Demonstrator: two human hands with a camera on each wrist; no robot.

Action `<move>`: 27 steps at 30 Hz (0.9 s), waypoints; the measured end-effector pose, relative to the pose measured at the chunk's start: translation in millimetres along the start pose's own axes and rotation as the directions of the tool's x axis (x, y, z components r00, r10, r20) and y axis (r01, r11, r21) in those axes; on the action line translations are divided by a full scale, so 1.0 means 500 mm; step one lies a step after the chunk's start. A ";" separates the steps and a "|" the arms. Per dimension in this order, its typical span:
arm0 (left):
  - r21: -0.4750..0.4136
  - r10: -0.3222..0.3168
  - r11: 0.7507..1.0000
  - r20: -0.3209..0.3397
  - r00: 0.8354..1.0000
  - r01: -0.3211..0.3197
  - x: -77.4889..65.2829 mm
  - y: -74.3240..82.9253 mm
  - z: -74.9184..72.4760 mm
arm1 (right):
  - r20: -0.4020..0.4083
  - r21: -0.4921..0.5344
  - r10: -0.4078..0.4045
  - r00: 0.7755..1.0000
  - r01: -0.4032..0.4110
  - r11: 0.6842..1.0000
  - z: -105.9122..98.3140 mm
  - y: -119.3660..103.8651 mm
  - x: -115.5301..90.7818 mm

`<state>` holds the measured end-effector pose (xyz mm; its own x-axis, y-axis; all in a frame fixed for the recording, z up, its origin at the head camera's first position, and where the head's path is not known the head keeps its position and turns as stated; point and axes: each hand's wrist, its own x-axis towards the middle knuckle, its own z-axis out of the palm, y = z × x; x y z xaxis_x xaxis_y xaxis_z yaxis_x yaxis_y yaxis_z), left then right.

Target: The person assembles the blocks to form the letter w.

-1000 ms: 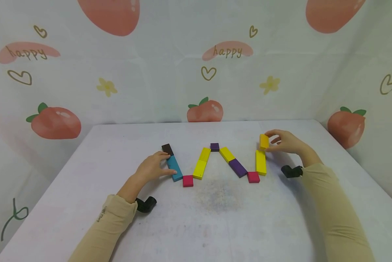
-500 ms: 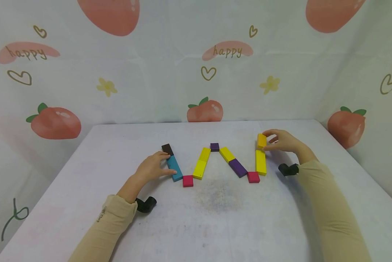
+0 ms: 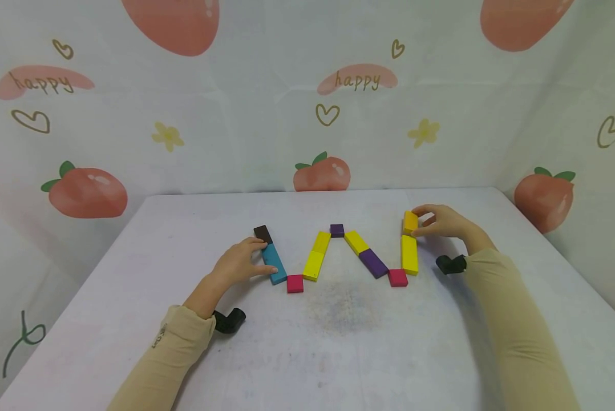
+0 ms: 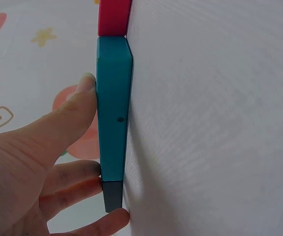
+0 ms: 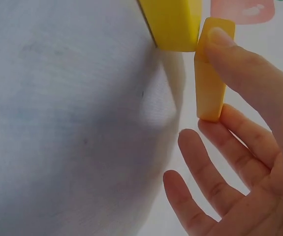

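Note:
My left hand [image 3: 239, 261] touches a blue block [image 3: 274, 264] with its thumb and fingertips. In the left wrist view its thumb [image 4: 85, 83] and fingers lie along the blue block's upper face, and one fingertip is by the black block [image 4: 113, 195]. My right hand [image 3: 445, 221] pinches a small orange-yellow block [image 3: 411, 222] between thumb and fingertips. That block is at the far end of a longer yellow block [image 3: 409, 255]. In the right wrist view it looks raised off the table, its corner by the yellow block's end.
A zigzag of flat blocks lies between the hands: a red block [image 3: 295, 283], yellow blocks [image 3: 314, 265], a small purple block [image 3: 337, 230], a longer purple block [image 3: 373, 264] and another red block [image 3: 397, 278]. A patterned cloth [image 3: 251, 131] hangs behind the white table [image 3: 287, 365].
My right hand has moved left with the orange-yellow block, from over the yellow block's right side into line with it, then slightly down. The left hand has stayed still.

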<state>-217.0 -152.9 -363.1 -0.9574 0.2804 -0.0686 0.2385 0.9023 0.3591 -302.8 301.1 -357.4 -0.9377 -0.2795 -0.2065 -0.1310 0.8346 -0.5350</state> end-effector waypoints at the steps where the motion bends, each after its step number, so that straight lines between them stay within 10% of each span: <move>1: 0.000 0.001 1.000 0.000 1.000 -0.001 0.000 0.000 0.000 | 0.001 0.001 -0.001 1.000 0.001 1.000 0.000 0.001 0.001; 27: -0.007 0.003 1.000 -0.002 1.000 -0.003 0.000 -0.001 0.000 | 0.055 -0.008 0.008 0.998 -0.008 1.000 0.001 0.001 0.006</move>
<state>-216.8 -153.3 -363.1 -0.9571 0.2824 -0.0654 0.2403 0.8991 0.3660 -305.4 300.4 -359.0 -0.9198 -0.2979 -0.2555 -0.1261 0.8407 -0.5266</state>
